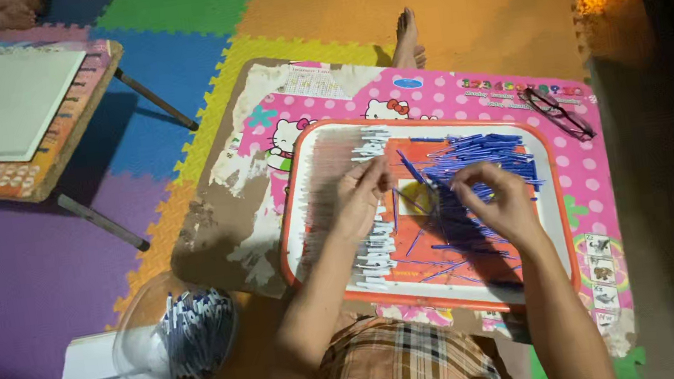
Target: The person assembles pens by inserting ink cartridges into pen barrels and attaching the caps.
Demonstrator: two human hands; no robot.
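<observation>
The left hand [362,197] hovers over an orange-rimmed tray [294,220] that sits on a low pink bench [589,184]. Its fingers are curled, the fingertips pinched together near a thin blue refill [409,165]; whether they actually grip it cannot be told through the blur. The right hand [497,204], at 3 o'clock from the left, is loosely bent with fingers spread downward, touching the pile of blue refills [478,155] that fills the tray's upper right. It is not clear if it holds one.

A row of white pen barrels [377,249] runs down the tray just beneath the left hand, from 12 to 6 o'clock. A pair of glasses [557,111] lies on the bench at 2 o'clock from the tray. On the foam floor mat [20,263], at 8 o'clock from the tray, a clear bowl [137,342] holds more pens [195,323]. A second low bench [50,156] stands at 10 o'clock.
</observation>
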